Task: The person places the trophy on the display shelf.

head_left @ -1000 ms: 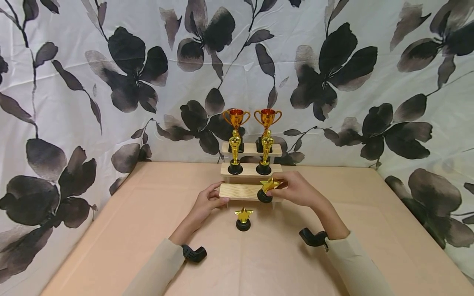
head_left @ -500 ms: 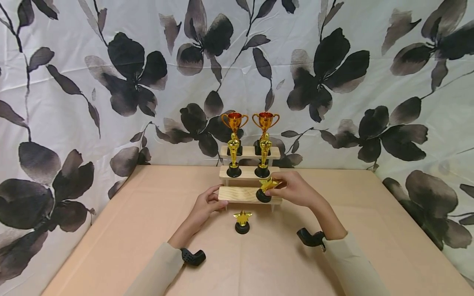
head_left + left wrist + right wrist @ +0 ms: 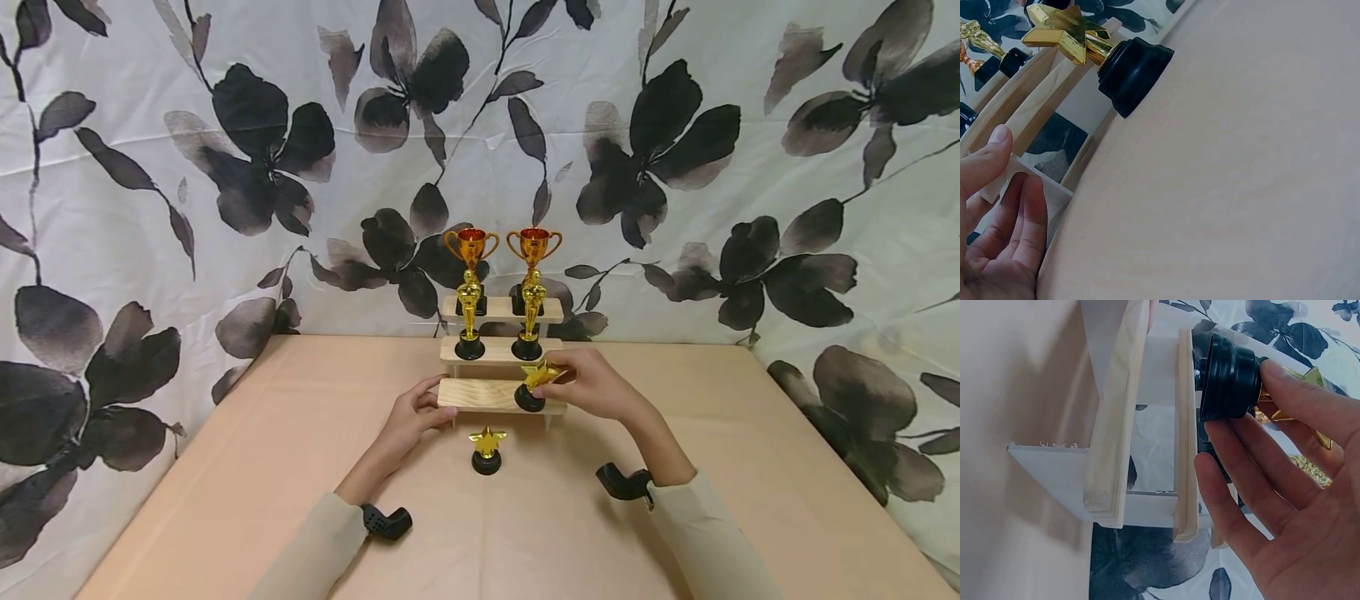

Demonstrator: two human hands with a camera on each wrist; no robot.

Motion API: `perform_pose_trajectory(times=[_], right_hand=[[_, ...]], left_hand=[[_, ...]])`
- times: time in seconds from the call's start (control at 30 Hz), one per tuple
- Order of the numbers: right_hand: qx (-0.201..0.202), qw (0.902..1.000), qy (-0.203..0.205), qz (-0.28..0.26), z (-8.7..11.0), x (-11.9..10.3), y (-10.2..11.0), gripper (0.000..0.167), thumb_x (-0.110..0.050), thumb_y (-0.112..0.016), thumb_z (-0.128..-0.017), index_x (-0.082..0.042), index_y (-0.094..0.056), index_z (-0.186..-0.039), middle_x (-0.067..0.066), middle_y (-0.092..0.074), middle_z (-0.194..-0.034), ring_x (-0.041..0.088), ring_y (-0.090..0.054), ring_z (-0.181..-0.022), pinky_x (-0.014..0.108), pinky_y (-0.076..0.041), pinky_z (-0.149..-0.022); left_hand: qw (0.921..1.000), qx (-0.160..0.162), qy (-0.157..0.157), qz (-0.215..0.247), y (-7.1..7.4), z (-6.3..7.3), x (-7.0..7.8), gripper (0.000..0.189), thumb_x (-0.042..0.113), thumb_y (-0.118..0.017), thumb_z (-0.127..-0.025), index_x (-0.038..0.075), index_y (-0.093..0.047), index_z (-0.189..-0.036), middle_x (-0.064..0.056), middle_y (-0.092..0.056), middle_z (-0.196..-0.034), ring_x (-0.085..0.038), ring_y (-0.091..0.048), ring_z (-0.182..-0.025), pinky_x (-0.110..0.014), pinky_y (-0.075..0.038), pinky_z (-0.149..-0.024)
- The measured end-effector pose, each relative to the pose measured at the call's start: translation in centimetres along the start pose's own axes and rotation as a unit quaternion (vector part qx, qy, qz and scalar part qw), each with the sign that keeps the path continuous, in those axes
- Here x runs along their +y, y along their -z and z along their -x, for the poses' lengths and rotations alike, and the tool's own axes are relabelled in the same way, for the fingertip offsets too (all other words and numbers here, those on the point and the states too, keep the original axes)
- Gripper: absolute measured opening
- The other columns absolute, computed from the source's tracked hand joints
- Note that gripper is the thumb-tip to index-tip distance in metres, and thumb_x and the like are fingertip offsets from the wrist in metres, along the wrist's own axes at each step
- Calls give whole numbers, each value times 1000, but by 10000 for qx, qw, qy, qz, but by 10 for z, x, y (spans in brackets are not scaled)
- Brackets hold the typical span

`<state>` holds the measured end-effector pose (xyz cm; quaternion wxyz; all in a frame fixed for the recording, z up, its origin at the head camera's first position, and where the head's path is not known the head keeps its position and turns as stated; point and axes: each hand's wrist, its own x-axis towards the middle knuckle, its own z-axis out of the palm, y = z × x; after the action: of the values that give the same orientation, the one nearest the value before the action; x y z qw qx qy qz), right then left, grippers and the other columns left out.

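My left hand (image 3: 408, 421) grips the left end of a small three-tier wooden display stand (image 3: 476, 393). In the left wrist view its thumb lies on the lowest step's end and its fingers curl by the white side support (image 3: 1054, 190). My right hand (image 3: 592, 383) pinches a gold star trophy (image 3: 1232, 378) with a black base, held tilted over the right part of the lowest step. A gap shows between base and that step in the right wrist view. A second star trophy (image 3: 487, 452) stands upright on the table in front of the stand.
Two gold figurine trophies (image 3: 469, 312) (image 3: 530, 312) stand on the middle step. Behind them, two orange-gold cup trophies (image 3: 471, 246) (image 3: 534, 244) stand on the top step. A floral cloth (image 3: 480, 125) hangs behind the peach-covered table (image 3: 300, 467).
The head view has shifted a little, so the scene sits slightly further left and lower. Both hands keep their holds, and the star trophy stays over the lowest step's right part.
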<state>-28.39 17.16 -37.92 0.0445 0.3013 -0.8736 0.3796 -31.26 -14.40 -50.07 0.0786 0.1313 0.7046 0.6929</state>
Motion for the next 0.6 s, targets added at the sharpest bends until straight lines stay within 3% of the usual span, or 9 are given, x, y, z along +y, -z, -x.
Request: perform_pose_trajectory(times=[0.4, 0.6], right_hand=[[-20, 10000, 11, -14, -3, 9, 3, 14, -10, -83, -86, -10, -70, -89, 0, -64, -81, 13, -56, -76, 29, -58, -69], [-33, 10000, -22, -7, -5, 13, 5, 14, -10, -84, -86, -10, -70, -90, 0, -65, -82, 12, -57, -75, 29, -59, -70]], left_hand=[[9998, -64, -196, -26, 1, -4, -4, 78, 15, -80, -91, 3, -40, -156, -3, -70, -97, -11, -69, -81, -27, -62, -74], [9999, 83, -61, 14, -2, -8, -4, 74, 11, -80, -90, 9, -45, -155, -3, -69, -97, -12, -69, -81, -26, -62, -74]])
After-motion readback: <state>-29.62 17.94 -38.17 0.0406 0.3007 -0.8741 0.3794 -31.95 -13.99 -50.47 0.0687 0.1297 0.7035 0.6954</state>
